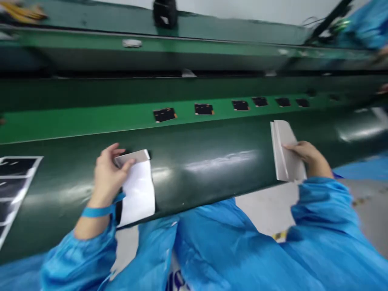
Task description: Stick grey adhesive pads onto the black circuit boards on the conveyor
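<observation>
My left hand (110, 173), with a blue band at the wrist, pinches the top of a white sheet (138, 194) between thumb and fingers. A grey-beige strip runs along that top edge, and dark edges show behind the sheet. It lies over the near side of the dark green work surface (212, 157). Farther right, my right hand (307, 155) grips a few flat whitish cards (287, 151) by their right side, tilted and slightly fanned. Whether they are loose or folded together I cannot tell.
Several black flat pieces, one of them a near black piece (165, 114), sit in a row on the bright green strip (91, 121). A white-framed black panel (18, 182) lies at left. Behind runs a green ledge (212, 44) with a black object (165, 14). A blue sleeve (363, 28) shows top right.
</observation>
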Motion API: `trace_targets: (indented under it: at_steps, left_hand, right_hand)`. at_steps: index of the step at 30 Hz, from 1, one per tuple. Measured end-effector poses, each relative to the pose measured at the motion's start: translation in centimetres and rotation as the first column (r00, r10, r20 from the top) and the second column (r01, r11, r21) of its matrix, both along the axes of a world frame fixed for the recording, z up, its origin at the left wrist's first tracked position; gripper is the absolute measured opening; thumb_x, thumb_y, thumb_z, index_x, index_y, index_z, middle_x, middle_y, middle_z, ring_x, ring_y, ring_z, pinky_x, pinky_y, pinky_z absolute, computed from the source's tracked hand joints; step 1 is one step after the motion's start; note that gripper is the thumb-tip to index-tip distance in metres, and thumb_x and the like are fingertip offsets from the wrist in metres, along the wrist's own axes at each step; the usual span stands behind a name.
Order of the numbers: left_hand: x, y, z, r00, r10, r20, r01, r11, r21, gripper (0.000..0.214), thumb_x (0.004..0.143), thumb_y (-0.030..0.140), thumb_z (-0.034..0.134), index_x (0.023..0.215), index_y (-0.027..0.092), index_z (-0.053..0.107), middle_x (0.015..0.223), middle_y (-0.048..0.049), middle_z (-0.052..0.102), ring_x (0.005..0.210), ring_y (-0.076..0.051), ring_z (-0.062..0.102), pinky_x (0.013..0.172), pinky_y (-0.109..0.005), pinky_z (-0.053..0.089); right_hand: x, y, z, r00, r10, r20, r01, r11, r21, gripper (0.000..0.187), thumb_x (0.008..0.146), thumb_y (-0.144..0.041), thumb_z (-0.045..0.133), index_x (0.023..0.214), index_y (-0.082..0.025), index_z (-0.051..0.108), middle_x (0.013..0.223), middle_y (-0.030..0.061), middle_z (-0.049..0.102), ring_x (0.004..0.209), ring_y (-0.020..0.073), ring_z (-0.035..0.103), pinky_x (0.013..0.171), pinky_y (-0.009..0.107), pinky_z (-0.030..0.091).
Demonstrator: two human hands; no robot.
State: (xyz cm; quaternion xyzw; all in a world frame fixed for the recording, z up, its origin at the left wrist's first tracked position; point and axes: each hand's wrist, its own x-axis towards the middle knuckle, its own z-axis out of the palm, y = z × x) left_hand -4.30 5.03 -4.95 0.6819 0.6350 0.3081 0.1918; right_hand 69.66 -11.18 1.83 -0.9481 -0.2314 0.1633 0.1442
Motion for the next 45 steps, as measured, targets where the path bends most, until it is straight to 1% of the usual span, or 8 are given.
trace_targets:
  at_steps: [5, 10, 13, 18, 23, 28, 34, 45]
  left_hand:
    - [0.4, -1.9, 1.8, 0.998, 0.058, 0.005, -0.058, 0.998, 0.038, 0.094, 0.079, 0.043, 0.080, 0.162, 0.019, 0.041, 0.152, -0.0189, 0.060, 0.142, -0.039, 0.053, 0.119, -0.057, 0.045]
    - [3.5, -4.8, 5.3, 0.988, 0.076, 0.136, -0.123, 0.920, 0.373, 0.060, 0.092, 0.037, 0.074, 0.147, 0.020, 0.057, 0.146, -0.0189, 0.061, 0.140, -0.037, 0.053, 0.113, -0.054, 0.048]
    - [9.0, -6.1, 6.9, 0.930, -0.177, 0.322, 0.062, 0.940, 0.336, 0.047, 0.097, 0.042, 0.074, 0.138, 0.024, 0.062, 0.139, -0.0154, 0.065, 0.133, -0.033, 0.060, 0.108, -0.049, 0.052]
    - [16.4, -6.9, 6.3, 0.630, -0.294, 0.718, 0.346, 0.935, 0.079, 0.076, 0.098, 0.053, 0.074, 0.159, 0.030, 0.037, 0.145, -0.0174, 0.065, 0.128, -0.029, 0.069, 0.105, -0.044, 0.059]
    - [15.1, -5.9, 6.4, 0.700, -0.210, 0.682, 0.225, 0.972, 0.069, 0.097, 0.093, 0.053, 0.081, 0.169, 0.036, 0.023, 0.158, -0.0159, 0.057, 0.140, -0.031, 0.064, 0.116, -0.047, 0.055]
    - [14.1, -6.1, 8.1, 0.699, -0.298, 0.650, 0.348, 0.936, 0.055, 0.116, 0.093, 0.060, 0.079, 0.173, 0.041, -0.002, 0.159, -0.0174, 0.057, 0.137, -0.035, 0.067, 0.106, -0.052, 0.062]
    - [13.7, -7.3, 8.7, 0.702, -0.289, 0.651, 0.413, 0.910, -0.041, 0.123, 0.089, 0.064, 0.081, 0.173, 0.042, -0.006, 0.131, -0.0133, 0.074, 0.100, -0.031, 0.079, 0.084, -0.047, 0.068]
    - [13.1, -7.1, 10.6, 0.783, -0.287, 0.552, 0.370, 0.928, -0.041, 0.026, 0.098, 0.043, 0.077, 0.116, 0.024, 0.081, 0.102, -0.0051, 0.084, 0.077, -0.019, 0.076, 0.069, -0.029, 0.063]
  right_hand:
    - [1.6, -1.5, 0.6, 0.986, -0.015, 0.164, -0.007, 0.991, 0.132, 0.055, 0.047, -0.081, 0.077, 0.069, -0.040, 0.047, 0.069, 0.0155, 0.053, 0.111, 0.0558, 0.067, 0.085, 0.082, 0.048]
    - [-9.6, -1.5, 5.8, 0.980, 0.000, 0.197, -0.091, 0.885, 0.456, 0.040, 0.064, -0.075, 0.081, 0.094, -0.051, 0.069, 0.100, 0.0154, 0.073, 0.109, 0.0454, 0.071, 0.090, 0.075, 0.049]
    - [-21.4, 0.6, 5.5, 0.934, 0.354, -0.046, -0.230, 0.695, 0.681, 0.039, 0.073, -0.061, 0.086, 0.104, -0.047, 0.068, 0.118, 0.0136, 0.076, 0.102, 0.0350, 0.074, 0.083, 0.059, 0.058]
    - [-36.4, 4.6, -0.1, 0.448, 0.852, -0.271, -0.499, 0.490, 0.714, 0.051, 0.087, -0.048, 0.079, 0.126, -0.026, 0.055, 0.115, 0.0108, 0.077, 0.098, 0.0297, 0.076, 0.083, 0.049, 0.064]
    - [-38.3, 8.2, 1.2, 0.380, 0.906, 0.188, -0.681, 0.136, 0.720, 0.078, 0.098, -0.054, 0.069, 0.165, -0.031, 0.034, 0.173, 0.0180, 0.035, 0.147, 0.0363, 0.053, 0.109, 0.058, 0.055]
    - [-36.7, 11.4, 4.6, -0.035, 0.960, 0.277, -0.868, -0.166, 0.468, 0.062, 0.100, -0.062, 0.067, 0.156, -0.036, 0.056, 0.176, 0.0076, 0.035, 0.163, 0.0398, 0.029, 0.122, 0.064, 0.037]
    - [-36.9, 11.4, 4.1, -0.052, 0.967, 0.249, -0.861, -0.170, 0.479, 0.049, 0.106, -0.058, 0.059, 0.140, -0.024, 0.066, 0.135, 0.0120, 0.073, 0.125, 0.0332, 0.062, 0.105, 0.053, 0.042]
    - [-37.5, 10.1, 5.7, 0.077, 0.978, 0.193, -0.752, -0.070, 0.655, 0.023, 0.105, -0.046, 0.065, 0.106, -0.023, 0.067, 0.107, 0.0060, 0.075, 0.099, 0.0237, 0.066, 0.087, 0.040, 0.043]
